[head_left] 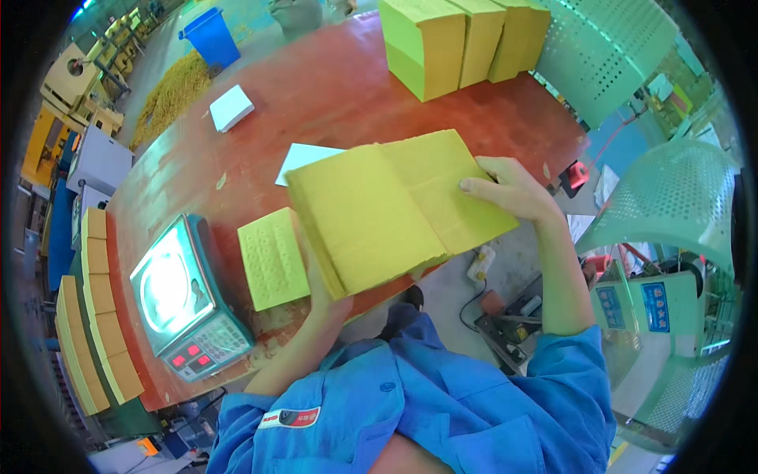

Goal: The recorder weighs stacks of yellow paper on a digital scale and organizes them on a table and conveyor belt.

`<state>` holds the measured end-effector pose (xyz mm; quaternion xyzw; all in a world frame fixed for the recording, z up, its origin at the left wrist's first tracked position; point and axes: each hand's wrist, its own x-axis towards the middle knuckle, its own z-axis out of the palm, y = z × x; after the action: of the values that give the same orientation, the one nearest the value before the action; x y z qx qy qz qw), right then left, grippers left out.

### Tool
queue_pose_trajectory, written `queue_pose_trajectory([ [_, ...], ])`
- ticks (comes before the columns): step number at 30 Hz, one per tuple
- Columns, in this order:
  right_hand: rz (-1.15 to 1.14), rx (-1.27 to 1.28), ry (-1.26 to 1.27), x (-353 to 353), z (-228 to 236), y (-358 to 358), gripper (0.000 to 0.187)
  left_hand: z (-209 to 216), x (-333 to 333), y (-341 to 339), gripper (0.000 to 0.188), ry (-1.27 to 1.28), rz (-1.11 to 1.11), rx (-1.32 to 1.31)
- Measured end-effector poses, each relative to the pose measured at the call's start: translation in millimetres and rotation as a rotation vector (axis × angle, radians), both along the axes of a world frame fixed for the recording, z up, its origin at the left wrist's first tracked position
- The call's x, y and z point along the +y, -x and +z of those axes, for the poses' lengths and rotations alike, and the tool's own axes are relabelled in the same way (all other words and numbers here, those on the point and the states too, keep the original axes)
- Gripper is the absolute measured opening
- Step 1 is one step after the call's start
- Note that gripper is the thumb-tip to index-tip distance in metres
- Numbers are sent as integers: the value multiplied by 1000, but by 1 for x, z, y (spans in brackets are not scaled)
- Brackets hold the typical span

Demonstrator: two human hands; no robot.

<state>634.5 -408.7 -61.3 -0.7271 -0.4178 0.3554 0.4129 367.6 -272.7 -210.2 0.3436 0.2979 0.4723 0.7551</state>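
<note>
Over the near edge of the table I hold a wide yellow slab [371,213] that looks like a stack of coarse paper, with a crease across it right of the middle. My right hand [513,189] grips its right end, thumb on top and fingers mostly hidden underneath. At the left end my left hand [322,288] supports it from below and the side, its fingers largely covered by the slab. Beside that hand a smaller yellow block [274,259] with dimples over its top lies on the table. White paper [298,158] shows partly from behind the slab.
A digital scale [192,296] with lit red figures stands on the red table [316,95] at left. Tall yellow stacks [446,47] occupy the far right, a white pad [231,108] the far left. Perforated green chairs [671,197] stand at right; yellow-brown blocks [106,316] line the left.
</note>
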Motion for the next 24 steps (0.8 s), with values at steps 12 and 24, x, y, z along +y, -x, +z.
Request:
queue_pose_trajectory([
  [12,-155,-179,214,-31,-60,-129,56,49,62,-62,62,81,-399,627],
  [24,47,109,-202,-2,-52,-65,71,74,37,-78,65,-470,-299,475],
])
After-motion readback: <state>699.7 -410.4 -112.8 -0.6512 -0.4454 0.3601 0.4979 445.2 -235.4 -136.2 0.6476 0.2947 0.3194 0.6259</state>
